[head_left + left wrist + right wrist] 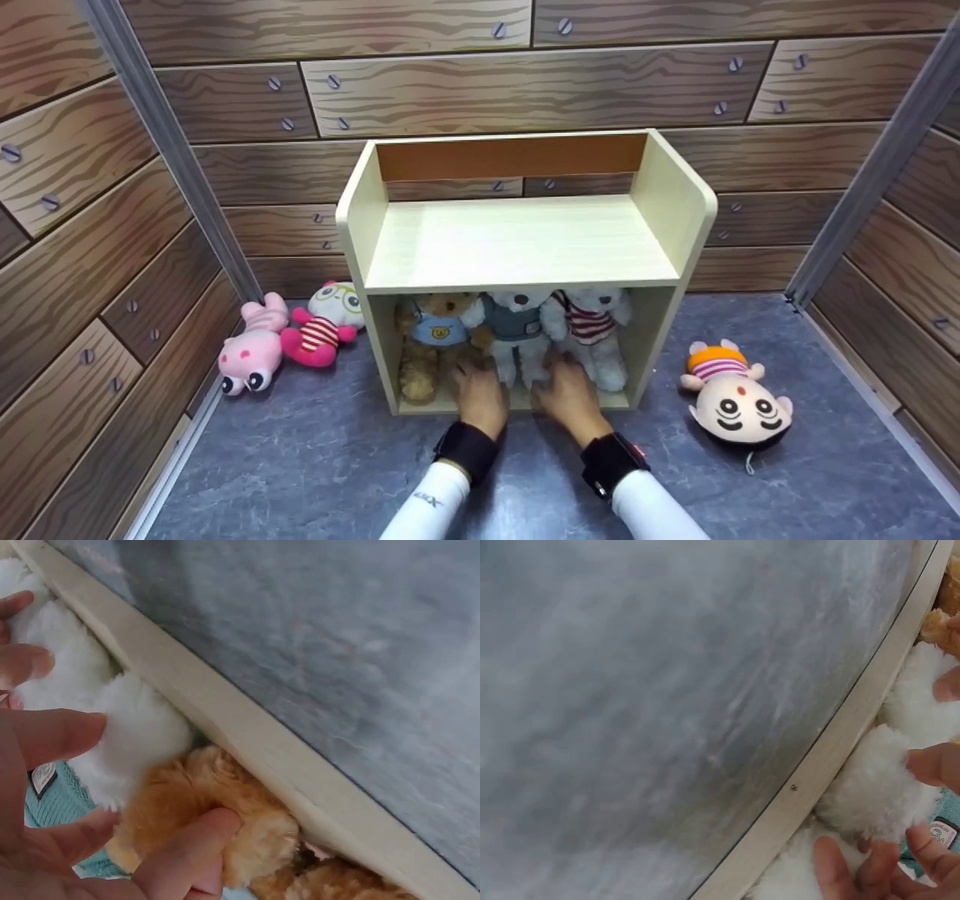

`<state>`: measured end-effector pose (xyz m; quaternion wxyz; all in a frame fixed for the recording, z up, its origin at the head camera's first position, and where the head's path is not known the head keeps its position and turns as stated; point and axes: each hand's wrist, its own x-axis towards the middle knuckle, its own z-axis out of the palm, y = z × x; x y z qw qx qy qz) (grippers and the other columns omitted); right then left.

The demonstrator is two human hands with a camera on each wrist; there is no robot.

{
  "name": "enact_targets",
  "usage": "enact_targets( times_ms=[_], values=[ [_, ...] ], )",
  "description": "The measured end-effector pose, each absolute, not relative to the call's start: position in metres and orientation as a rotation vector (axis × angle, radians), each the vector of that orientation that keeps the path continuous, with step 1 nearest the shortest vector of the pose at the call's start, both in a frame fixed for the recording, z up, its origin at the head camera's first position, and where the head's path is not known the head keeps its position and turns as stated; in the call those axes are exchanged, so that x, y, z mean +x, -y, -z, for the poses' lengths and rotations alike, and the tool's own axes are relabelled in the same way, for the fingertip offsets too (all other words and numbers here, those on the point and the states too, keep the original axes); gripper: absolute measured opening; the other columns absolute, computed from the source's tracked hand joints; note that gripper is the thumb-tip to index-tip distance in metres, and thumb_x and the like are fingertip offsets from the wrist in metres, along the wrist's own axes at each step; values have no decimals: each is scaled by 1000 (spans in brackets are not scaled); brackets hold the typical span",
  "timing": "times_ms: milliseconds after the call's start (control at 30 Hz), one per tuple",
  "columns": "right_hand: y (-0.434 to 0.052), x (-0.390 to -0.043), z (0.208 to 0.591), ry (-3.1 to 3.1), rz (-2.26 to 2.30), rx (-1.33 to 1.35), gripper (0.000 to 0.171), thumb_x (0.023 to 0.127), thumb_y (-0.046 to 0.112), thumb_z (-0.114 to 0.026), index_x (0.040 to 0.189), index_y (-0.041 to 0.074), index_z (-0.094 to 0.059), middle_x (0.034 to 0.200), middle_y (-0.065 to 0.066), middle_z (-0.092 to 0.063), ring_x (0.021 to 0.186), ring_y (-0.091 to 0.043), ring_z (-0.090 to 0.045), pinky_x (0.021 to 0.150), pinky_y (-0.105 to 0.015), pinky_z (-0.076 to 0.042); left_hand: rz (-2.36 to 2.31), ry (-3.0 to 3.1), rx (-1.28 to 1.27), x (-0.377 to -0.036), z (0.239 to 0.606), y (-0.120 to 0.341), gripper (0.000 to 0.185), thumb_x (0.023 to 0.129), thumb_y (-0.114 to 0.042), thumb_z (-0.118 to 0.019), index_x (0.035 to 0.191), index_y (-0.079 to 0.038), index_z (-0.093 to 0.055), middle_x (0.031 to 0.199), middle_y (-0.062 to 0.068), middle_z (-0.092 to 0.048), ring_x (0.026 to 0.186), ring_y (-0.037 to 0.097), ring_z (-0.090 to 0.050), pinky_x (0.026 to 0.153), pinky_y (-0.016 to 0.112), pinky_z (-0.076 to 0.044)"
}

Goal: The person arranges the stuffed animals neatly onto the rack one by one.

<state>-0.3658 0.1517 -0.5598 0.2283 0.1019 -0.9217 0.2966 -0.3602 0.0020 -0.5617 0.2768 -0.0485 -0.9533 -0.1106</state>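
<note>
A pale wooden shelf unit [517, 244] stands on the grey floor. Its lower compartment holds a brown teddy bear [431, 337] in a light blue shirt, a white bear [517, 330] in a grey-blue shirt, and a white bear [596, 334] in a red striped shirt. Both hands reach into the compartment at the middle bear's legs. My left hand [480, 396] has its fingers [52, 731] curled over one fluffy white leg [139, 735], with the thumb against the brown bear's foot [247, 829]. My right hand [570, 396] grips the other white leg [874, 784] with its fingers [930, 765].
A pink plush [251, 352] and a red-striped plush [326, 322] lie left of the shelf. A round-faced doll [739, 405] lies to the right. Wood-patterned walls close in on three sides. The shelf's front bottom edge [247, 735] [832, 757] runs just before the fingers.
</note>
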Motion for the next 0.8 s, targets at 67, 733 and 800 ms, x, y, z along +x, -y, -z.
enact_targets(
  times_ms=[67, 733, 800],
  values=[
    [-154, -365, 560, 2523, -824, 291, 27, 67, 8, -72, 88, 6, -55, 82, -9, -52, 67, -23, -51, 59, -39, -45, 392, 2581, -160, -359, 560, 2, 39, 74, -20, -75, 106, 0, -64, 106, 29, -60, 101, 44, -53, 88, 54, -37],
    [-165, -348, 564, 2608, -696, 105, 47, 73, 9, -68, 118, 1, -59, 123, -38, -43, 91, -52, -53, 70, -55, -48, 338, 2521, 131, -354, 551, 34, 37, 76, -35, -72, 89, 0, -72, 106, 31, -56, 94, 48, -50, 73, 53, -47],
    [-167, -347, 562, 2631, -721, 109, 49, 73, 9, -69, 120, 2, -58, 126, -37, -42, 94, -51, -53, 71, -54, -49, 365, 2495, 71, -356, 554, 37, 37, 76, -33, -73, 90, 1, -71, 104, 31, -58, 92, 48, -51, 78, 55, -42]
  ],
)
